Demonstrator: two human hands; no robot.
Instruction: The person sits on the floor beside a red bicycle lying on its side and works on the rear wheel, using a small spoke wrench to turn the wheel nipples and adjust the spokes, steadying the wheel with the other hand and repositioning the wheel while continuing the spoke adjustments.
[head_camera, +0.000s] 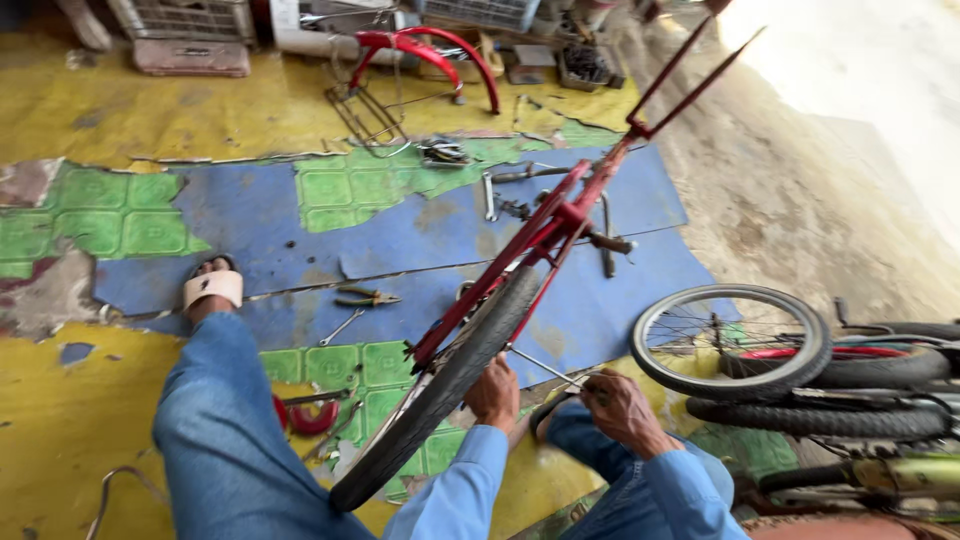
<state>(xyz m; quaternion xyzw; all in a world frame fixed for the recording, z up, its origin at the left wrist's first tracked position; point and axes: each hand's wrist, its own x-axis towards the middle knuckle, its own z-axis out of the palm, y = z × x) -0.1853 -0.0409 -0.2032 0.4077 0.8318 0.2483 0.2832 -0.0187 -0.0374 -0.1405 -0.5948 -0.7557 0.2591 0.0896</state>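
My left hand (493, 392) grips the rear wheel (440, 395) of the upturned red bicycle frame (545, 235), my right hand (620, 408) holds a thin metal rod (545, 367) beside it, pliers (366, 297) lying on the floor mat (250, 215).

Perhaps one small cardboard box (533, 62) sits at the floor's far edge.

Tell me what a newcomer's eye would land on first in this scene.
First, the red bicycle frame lying upside down across the middle, its black rear tyre toward the camera. Both hands work at that wheel: the left hand rests by the tyre, the right hand grips a thin metal rod. A loose spoked wheel lies at right on the patchy blue, green and yellow floor.
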